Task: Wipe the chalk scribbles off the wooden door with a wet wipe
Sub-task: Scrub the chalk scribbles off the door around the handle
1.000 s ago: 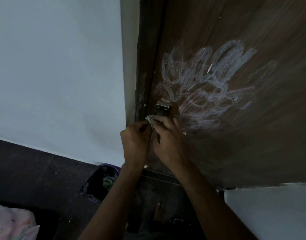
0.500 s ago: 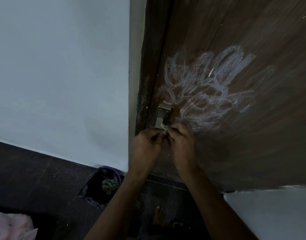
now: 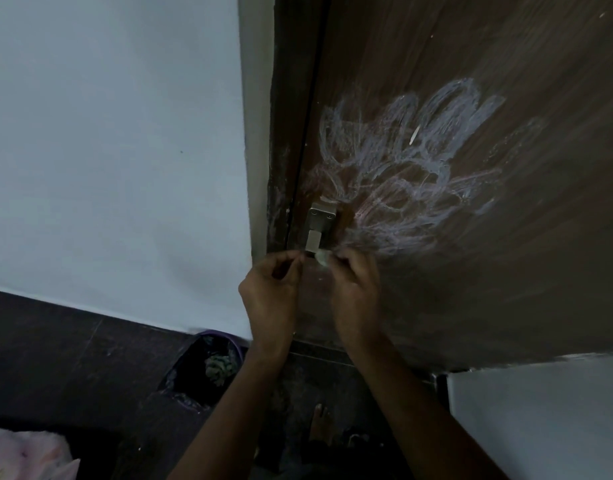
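Still ahead of any wiping, I see the wooden door with chalk scribbles intact near its left edge, while my right hand pinches the wet wipe below the latch, left hand curled beside it, its hold unclear; next, press upward.

My two hands, left and right | one wet wipe | one wooden door | one patch of chalk scribbles | one metal latch | one bin | one bare foot
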Tool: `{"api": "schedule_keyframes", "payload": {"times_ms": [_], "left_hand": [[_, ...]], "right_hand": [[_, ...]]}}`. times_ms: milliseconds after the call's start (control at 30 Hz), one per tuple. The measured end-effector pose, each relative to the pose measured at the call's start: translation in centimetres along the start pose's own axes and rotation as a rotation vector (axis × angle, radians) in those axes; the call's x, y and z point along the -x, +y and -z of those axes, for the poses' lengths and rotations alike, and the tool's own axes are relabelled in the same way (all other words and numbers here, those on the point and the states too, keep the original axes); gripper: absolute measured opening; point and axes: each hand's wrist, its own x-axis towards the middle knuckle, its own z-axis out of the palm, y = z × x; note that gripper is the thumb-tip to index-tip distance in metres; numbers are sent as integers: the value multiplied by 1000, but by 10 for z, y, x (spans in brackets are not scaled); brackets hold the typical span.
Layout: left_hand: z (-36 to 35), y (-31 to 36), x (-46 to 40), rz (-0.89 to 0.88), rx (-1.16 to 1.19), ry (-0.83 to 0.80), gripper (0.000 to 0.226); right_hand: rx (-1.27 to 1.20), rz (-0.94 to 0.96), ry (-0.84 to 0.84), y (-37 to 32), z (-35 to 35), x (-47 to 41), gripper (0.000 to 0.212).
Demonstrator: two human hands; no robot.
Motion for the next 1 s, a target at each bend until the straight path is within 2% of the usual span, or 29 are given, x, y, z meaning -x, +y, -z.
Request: {"api": "schedule_keyframes", "payload": {"times_ms": [100, 200, 233, 300, 433, 533, 667, 833, 900, 1000], "left_hand": [[-10, 7, 5, -110, -10, -82, 14], [-25, 13, 3, -304, -112, -206, 17], [-28, 16, 3, -369, -158, -225, 17], [-34, 21, 4, -458, -234, -239, 16], [-37, 22, 6, -484, -279, -237, 16], [-32, 19, 5, -439, -284, -203, 18], [-19, 11, -1, -335, -252, -117, 18], [-10, 6, -6, -282, -252, -69, 16], [-8, 4, -5, -283, -261, -58, 15], [-7, 4, -3, -264, -267, -38, 14]], "right_hand": [[-53, -80, 121, 13, 23, 10, 18], [235, -49, 174, 19, 29, 13, 28], [256, -91, 167, 21, 31, 12, 29], [130, -251, 166, 20, 36, 8, 22], [-538, -687, 116, 15, 35, -2, 23], [-705, -802, 80, 19, 40, -1, 27], [-640, -714, 112, 26, 50, -9, 23], [-456, -638, -32, 21, 62, -33, 13], [-282, -565, -118, 17, 67, -41, 14], [66, -307, -299, -3, 59, -51, 18]]}}
